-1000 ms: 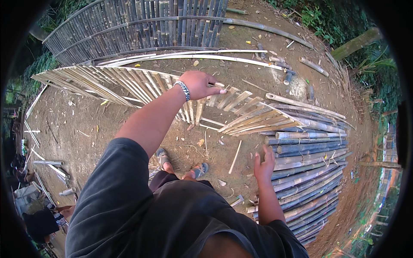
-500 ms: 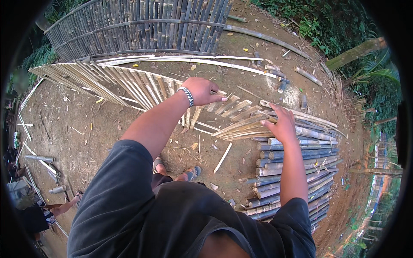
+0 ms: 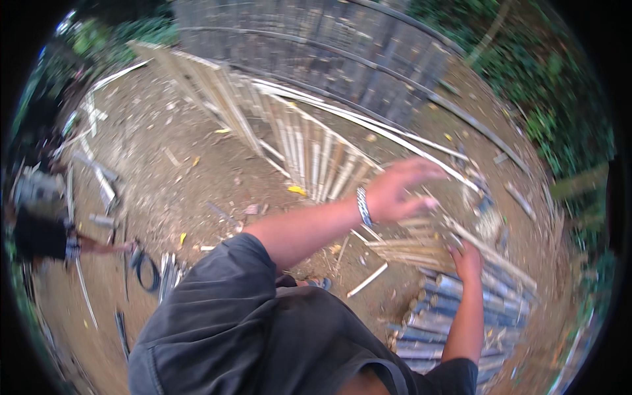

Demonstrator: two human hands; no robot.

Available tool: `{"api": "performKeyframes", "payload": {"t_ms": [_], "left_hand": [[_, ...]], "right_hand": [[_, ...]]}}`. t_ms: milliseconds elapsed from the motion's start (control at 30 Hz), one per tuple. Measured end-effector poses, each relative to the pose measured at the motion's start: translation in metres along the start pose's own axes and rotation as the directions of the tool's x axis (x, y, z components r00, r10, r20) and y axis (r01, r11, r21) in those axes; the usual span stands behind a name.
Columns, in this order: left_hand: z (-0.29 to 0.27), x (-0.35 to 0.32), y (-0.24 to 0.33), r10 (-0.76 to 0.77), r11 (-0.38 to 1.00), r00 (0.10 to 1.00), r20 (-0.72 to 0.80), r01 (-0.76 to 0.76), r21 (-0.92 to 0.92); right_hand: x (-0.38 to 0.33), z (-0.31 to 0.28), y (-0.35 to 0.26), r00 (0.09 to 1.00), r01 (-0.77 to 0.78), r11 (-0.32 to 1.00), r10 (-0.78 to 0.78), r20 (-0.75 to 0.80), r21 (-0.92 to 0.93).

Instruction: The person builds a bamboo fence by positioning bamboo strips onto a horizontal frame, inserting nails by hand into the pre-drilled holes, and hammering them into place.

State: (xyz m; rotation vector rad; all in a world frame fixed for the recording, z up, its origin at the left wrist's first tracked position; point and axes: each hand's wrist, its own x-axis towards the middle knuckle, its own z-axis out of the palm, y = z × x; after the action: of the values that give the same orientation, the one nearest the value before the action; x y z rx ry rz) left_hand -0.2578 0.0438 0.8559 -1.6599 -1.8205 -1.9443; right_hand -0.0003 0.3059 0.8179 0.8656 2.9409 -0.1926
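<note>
A long panel of pale split-bamboo slats (image 3: 316,155), joined along thin rails, stands on edge across the ground in front of me and curves from far left to right. My left hand (image 3: 395,191), wearing a silver chain bracelet (image 3: 363,206), is raised above the panel's middle with its fingers apart, blurred by motion and holding nothing I can see. Farther right, my right hand (image 3: 467,262) is on the panel's right part, its fingers hooked at the bamboo top rail (image 3: 497,257). Its fingertips are partly smeared.
A stack of dark bamboo poles (image 3: 454,322) lies at the right. Behind the panel stands a dark bamboo fence (image 3: 316,59), with long pale strips (image 3: 388,131) on the ground before it. At far left are another person's arm (image 3: 105,246) and a black coil (image 3: 146,271).
The view has swung, shifting the panel and fence in the picture. My left hand has risen off the panel and opened out to the right. My right hand stays by the rail.
</note>
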Motion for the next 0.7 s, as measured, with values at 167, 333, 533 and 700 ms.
{"api": "performKeyframes", "payload": {"t_ms": [167, 333, 533, 700], "left_hand": [[-0.062, 0.034, 0.13, 0.373, 0.768, 0.904, -0.211, -0.428, -0.475], [-0.07, 0.059, 0.173, 0.535, 0.658, 0.824, -0.189, -0.546, -0.518], [-0.037, 0.072, 0.185, 0.558, 0.605, 0.827, -0.064, -0.459, -0.651], [-0.028, 0.073, 0.191, 0.577, 0.572, 0.816, -0.022, -0.423, -0.702]], "right_hand": [[-0.002, -0.028, -0.025, 0.974, -0.122, 0.993, 0.12, 0.191, 0.001], [0.001, -0.021, -0.02, 0.98, -0.075, 0.997, 0.077, 0.186, -0.014], [0.004, -0.025, -0.017, 0.981, -0.069, 0.997, 0.073, 0.182, -0.026], [0.0, -0.024, -0.015, 0.981, -0.074, 0.997, 0.078, 0.179, -0.027]]}}
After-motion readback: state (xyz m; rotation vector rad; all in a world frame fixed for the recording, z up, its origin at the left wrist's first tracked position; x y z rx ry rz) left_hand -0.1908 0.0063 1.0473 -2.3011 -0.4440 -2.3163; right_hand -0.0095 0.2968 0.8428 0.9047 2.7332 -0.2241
